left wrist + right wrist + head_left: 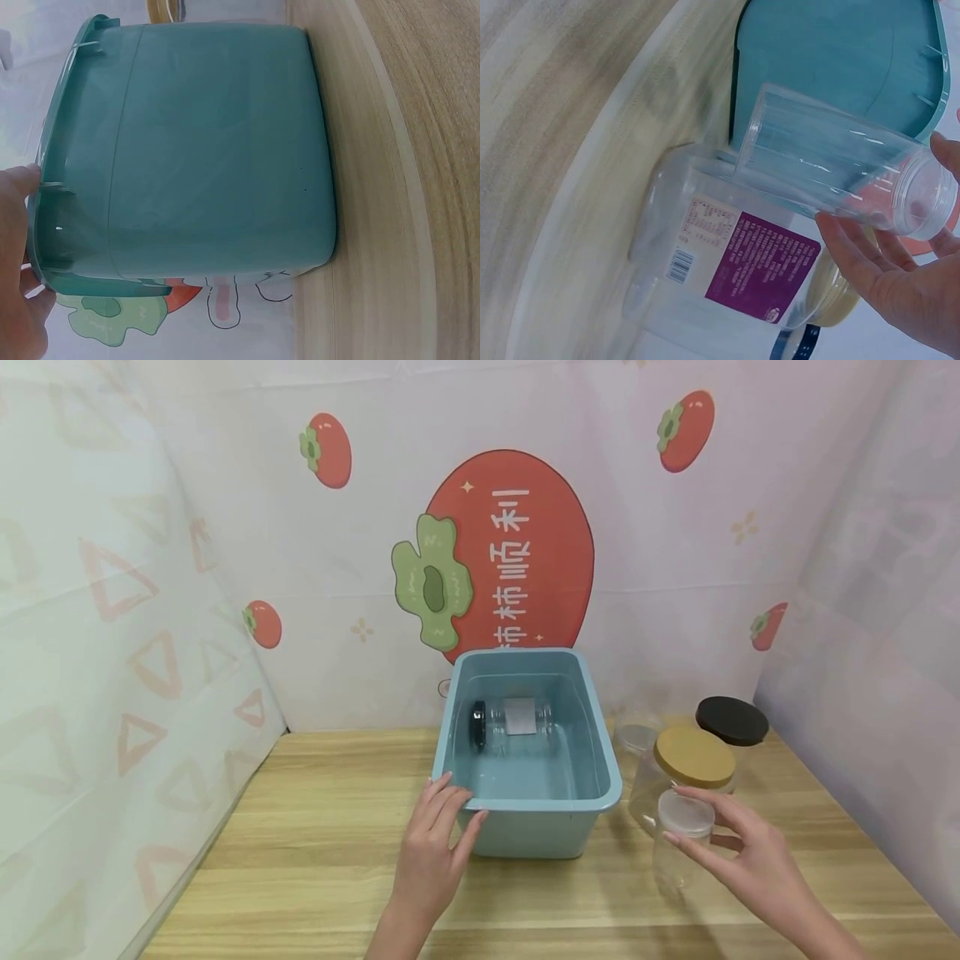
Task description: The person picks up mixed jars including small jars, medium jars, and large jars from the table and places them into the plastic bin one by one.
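A blue plastic bin [517, 831] stands at the middle of the table. My left hand [431, 847] grips its rim at the front left corner; the left wrist view shows the fingers at the rim of the bin [217, 150]. My right hand [750, 852] holds a small clear jar [825, 161] by its whitish lid [686, 814], thumb on one side and fingers on the other. In the right wrist view the jar looks raised off the table. Inside the bin a clear jar with a black lid [477, 725] lies on its side.
Right of the bin stand a large clear jar with a tan lid [695, 757], bearing a purple label [761, 266], one with a black lid [731, 720], and a clear container [637, 735]. Behind the wooden table [315, 843] hangs a cloth with persimmon prints [360, 527].
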`<state>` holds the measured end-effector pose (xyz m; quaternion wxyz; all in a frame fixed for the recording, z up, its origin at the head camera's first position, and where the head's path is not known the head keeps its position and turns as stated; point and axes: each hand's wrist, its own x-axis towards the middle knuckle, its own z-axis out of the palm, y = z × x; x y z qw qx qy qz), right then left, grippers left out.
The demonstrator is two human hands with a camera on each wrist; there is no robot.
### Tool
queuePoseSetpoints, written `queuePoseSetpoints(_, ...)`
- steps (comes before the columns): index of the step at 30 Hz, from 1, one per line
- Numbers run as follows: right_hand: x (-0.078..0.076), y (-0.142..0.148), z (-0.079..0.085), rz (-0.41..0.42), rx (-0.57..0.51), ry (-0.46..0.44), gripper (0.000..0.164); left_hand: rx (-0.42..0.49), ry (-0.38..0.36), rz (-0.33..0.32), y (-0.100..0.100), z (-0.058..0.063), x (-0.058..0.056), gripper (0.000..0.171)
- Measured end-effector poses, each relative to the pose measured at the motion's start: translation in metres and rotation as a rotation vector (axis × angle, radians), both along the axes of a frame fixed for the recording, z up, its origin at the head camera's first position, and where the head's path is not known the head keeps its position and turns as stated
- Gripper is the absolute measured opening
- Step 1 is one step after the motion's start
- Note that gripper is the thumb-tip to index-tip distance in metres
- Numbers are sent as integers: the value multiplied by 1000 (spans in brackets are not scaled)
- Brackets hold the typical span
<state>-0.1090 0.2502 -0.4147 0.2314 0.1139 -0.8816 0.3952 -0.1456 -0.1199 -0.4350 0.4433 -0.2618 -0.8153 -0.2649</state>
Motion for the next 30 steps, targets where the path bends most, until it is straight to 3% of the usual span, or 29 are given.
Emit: queuePoseSetpoints(30, -5, -5, 14, 55, -7, 36, 58, 9, -23, -8, 1, -1, 0, 48)
